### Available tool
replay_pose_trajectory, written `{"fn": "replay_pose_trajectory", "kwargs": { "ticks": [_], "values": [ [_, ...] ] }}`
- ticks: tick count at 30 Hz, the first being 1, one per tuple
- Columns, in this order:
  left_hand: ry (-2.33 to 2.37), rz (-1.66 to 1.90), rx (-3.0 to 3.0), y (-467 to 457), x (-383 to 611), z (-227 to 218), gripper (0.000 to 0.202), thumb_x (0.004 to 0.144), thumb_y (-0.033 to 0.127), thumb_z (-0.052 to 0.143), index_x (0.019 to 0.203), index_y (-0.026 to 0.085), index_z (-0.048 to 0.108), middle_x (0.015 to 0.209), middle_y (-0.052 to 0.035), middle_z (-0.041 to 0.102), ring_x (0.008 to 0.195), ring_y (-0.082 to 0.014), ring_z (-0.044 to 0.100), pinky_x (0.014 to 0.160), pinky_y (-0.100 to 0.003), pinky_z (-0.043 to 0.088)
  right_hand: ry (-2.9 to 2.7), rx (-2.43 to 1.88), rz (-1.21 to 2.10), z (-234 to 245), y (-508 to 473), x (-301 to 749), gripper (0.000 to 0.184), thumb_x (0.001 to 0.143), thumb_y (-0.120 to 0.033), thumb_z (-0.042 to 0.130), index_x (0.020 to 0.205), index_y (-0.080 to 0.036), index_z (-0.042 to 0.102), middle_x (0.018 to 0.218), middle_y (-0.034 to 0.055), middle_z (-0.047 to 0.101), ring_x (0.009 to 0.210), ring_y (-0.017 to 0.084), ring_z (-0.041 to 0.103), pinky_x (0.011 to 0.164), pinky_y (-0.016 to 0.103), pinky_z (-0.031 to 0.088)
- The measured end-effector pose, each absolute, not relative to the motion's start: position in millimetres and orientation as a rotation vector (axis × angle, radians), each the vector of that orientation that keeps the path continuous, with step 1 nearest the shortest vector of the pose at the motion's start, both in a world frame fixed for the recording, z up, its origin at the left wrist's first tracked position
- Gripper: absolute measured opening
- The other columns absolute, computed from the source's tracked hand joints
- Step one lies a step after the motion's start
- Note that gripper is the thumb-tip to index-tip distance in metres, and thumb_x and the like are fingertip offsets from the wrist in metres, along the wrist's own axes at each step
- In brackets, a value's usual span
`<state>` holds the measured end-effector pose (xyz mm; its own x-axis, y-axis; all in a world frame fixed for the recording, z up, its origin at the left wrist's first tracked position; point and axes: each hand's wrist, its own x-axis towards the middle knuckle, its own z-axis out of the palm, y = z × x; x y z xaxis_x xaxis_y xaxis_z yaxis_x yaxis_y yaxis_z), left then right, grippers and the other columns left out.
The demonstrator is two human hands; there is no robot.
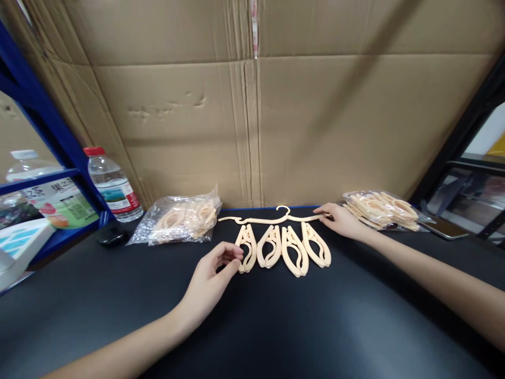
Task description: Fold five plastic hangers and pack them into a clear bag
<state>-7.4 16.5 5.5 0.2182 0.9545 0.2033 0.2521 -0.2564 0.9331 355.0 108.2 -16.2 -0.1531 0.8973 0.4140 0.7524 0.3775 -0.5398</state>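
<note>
Crosswise on the black counter (276, 326), long axis left to right, a slim cream plastic hanger (260, 219) with four looped cream clips (290, 235); right hand (342, 221) flat on its right tip, left hand (211, 279) half-curled, touching the leftmost clip (243, 235).

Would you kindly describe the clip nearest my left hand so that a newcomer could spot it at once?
On the black table before the cardboard wall lies a cream hanger with four clips in a row below its bar. The one meant is the leftmost clip. Unlike the other three, it lies at the fingertips of the left hand.
</note>
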Motion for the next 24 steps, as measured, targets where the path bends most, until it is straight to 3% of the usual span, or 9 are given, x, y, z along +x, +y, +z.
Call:
{"fn": "replay_pose_trajectory", "kwargs": {
  "ticks": [3,8,15,24],
  "values": [
    [1.148,1.083,1.701,15.4,-7.8,6.8,0.016,0.077,0.032,0.057,0.083,0.017,0.058,0.080,-0.0027,0.060,0.074,-0.0182,0.059,0.074,-0.031,0.046,-2.037,-1.378,0.194,-18.9,114.2,359.2,0.023,0.074,-0.019,0.059,0.095,-0.020,0.070,0.102,0.0096,0.069,0.102,0.029,0.060,0.099,0.049,0.041],
    [1.131,1.081,1.731,15.9,-9.0,5.7,0.015,0.078,0.031,0.056,0.083,0.017,0.059,0.080,-0.0029,0.061,0.074,-0.0182,0.059,0.073,-0.032,0.046,-2.143,-1.332,0.148,-18.5,115.2,361.4,0.025,0.079,-0.022,0.059,0.103,-0.023,0.068,0.106,0.0083,0.068,0.105,0.029,0.057,0.099,0.050,0.038],
    [1.121,1.084,1.751,15.1,-10.9,4.4,0.014,0.079,0.030,0.056,0.084,0.017,0.060,0.080,-0.0032,0.061,0.075,-0.0186,0.059,0.073,-0.032,0.046,-2.184,-1.298,0.173,-9.2,115.9,352.0,0.011,0.082,-0.027,0.058,0.077,-0.022,0.066,0.082,0.0055,0.067,0.083,0.023,0.059,0.081,0.037,0.045],
    [1.091,1.143,1.697,14.6,-11.7,3.9,0.014,0.077,0.030,0.060,0.082,0.016,0.060,0.079,-0.0031,0.061,0.074,-0.0182,0.059,0.072,-0.031,0.048,-2.042,-1.371,0.074,21.0,87.8,356.8,0.009,0.085,-0.029,0.052,0.086,-0.022,0.057,0.082,0.0038,0.067,0.073,0.022,0.061,0.068,0.033,0.043]
  ]
}}
